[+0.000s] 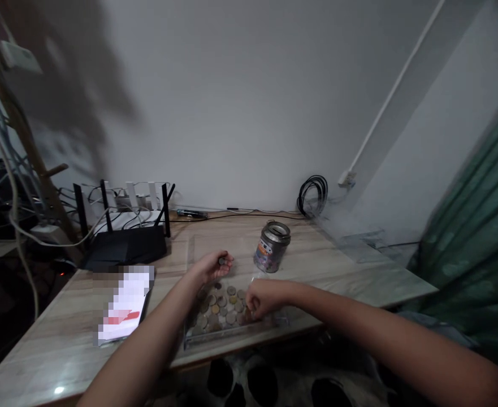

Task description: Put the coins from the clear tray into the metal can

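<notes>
My left hand (218, 267) is turned palm up above the far side of a clear plastic tray (235, 337), its fingers curled around a dark coin (222, 260). Many coins (224, 302), silver, gold and copper in tone, lie spread over the tray's bottom. My right hand (266, 297) reaches down at the tray's right side, fingers bent and pinched together among the coins; whatever is between the fingertips is hidden. Just behind the hands a metal can (273, 246) stands upright, with a printed label and what looks like a slot in its lid.
A phone with a lit screen (124, 305) lies to the left. Behind it sits a black router (125, 247) with upright antennas and tangled cables. Along the wall are a packaged pen-like item (192, 214) and a coiled black cable (312, 196). Clear plastic sheeting (354, 234) lies at right.
</notes>
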Available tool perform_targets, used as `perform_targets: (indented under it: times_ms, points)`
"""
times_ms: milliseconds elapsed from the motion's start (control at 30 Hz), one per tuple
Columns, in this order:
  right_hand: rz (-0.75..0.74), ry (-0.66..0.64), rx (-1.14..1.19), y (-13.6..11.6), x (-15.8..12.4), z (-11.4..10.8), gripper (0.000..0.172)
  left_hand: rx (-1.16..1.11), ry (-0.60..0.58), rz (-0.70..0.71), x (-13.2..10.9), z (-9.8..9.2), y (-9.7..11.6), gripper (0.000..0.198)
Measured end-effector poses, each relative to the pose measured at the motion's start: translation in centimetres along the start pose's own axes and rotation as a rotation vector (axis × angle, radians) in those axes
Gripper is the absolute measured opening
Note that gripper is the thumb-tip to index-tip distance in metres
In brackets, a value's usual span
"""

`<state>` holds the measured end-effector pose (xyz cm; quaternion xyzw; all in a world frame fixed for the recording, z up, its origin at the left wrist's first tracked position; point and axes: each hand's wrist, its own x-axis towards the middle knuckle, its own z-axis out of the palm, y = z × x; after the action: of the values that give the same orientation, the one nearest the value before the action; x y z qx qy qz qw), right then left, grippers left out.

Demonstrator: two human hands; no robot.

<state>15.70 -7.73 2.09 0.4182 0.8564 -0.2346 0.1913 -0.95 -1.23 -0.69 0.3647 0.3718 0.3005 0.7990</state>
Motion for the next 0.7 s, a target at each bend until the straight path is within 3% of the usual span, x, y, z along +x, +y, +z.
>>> perform_targets:
  times_ms: [67, 133, 233, 333, 400, 467, 600, 700]
  points:
    - [0.012, 0.199, -0.001, -0.5, 0.4, -1.6, 0.013, 0.09, -0.017, -0.06, 0.0, -0.1, -0.2, 0.033]
    - [0.012, 0.381, 0.041, -1.0, 0.9, -3.5, 0.015, 0.18, -0.117, -0.151, 0.0, -0.3, -0.3, 0.038]
    - [0.009, 0.523, 0.103, -1.2, 1.4, -5.7, 0.019, 0.185, -0.261, -0.237, 0.0, -0.8, -0.2, 0.041]
    - [0.102, 0.678, 0.077, -1.0, 1.7, -5.6, 0.02, 0.069, -0.235, -0.219, 0.2, -1.1, 0.2, 0.036]
    - [0.142, 0.653, 0.09, -0.9, 2.2, -4.1, 0.021, -0.085, -0.128, -0.119, 0.3, -1.3, 0.5, 0.03]
    - [0.101, 0.536, 0.126, -1.4, 3.1, -1.9, 0.027, -0.254, 0.015, 0.025, 0.4, -1.5, 0.7, 0.028]
    - [-0.092, 0.524, 0.131, -4.1, 5.7, 1.9, 0.059, -0.389, 0.176, 0.175, 0.5, -2.2, 1.1, 0.025]
    - [-0.125, 0.51, 0.115, -6.5, 7.1, 2.3, 0.083, -0.408, 0.222, 0.215, 0.4, -2.4, 1.1, 0.021]
